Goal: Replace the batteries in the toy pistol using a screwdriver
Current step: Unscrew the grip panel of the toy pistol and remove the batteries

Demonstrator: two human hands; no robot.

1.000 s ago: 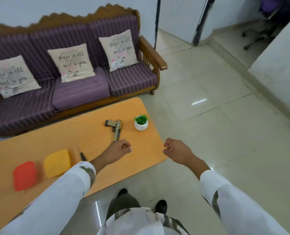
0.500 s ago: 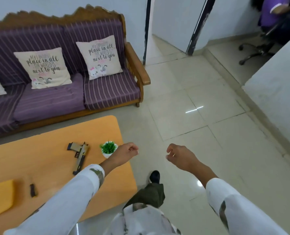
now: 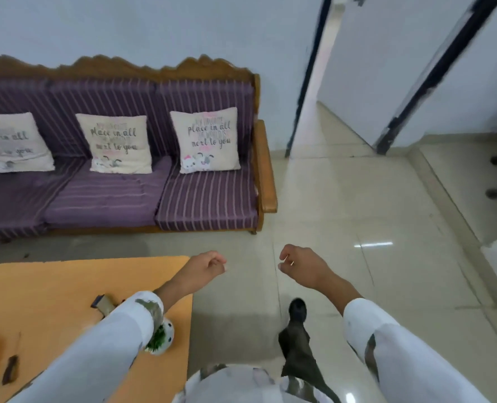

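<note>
Head view looks down on both hands held out over the tiled floor (image 3: 357, 199), just past the end of the orange table (image 3: 66, 286). The left hand (image 3: 203, 269) and the right hand (image 3: 305, 266) each have their fingers curled in and grip nothing. The toy pistol (image 3: 103, 303) lies on the table, mostly hidden beneath the left sleeve (image 3: 110, 344), apart from either hand. A small potted plant (image 3: 162, 338) stands near the table's edge. A purple striped sofa (image 3: 110, 199) stands beyond.
</note>
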